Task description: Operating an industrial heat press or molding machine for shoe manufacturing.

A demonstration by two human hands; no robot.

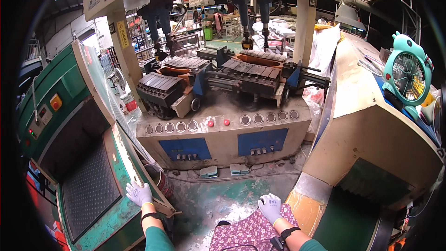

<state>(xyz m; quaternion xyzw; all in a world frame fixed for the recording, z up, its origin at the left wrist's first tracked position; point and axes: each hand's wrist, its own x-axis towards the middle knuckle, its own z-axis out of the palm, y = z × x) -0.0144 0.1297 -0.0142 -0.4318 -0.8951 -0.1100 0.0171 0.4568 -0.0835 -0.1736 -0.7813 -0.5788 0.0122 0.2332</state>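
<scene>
My left hand (139, 193), in a pale grey glove, rests on the edge of the green machine (121, 167) at the left with its fingers apart. Nothing is in it. My right hand (270, 208), gloved alike, lies over the purple floral apron (246, 227) on my lap, close to the beige machine's (371, 130) front corner. Its fingers are loosely bent and apart, and I see nothing held. Ahead stands a beige press (223, 142) with two stations. An orange-brown piece (174, 71) sits in the left station and another (258, 59) in the right.
Inside the green machine lies a dark, dotted conveyor belt (90, 186). A dark green belt (350, 221) runs out of the beige machine. Two foot pedals (209, 172) stand at the press's base, with cables along the floor. A turquoise fan (409, 74) stands on the beige machine.
</scene>
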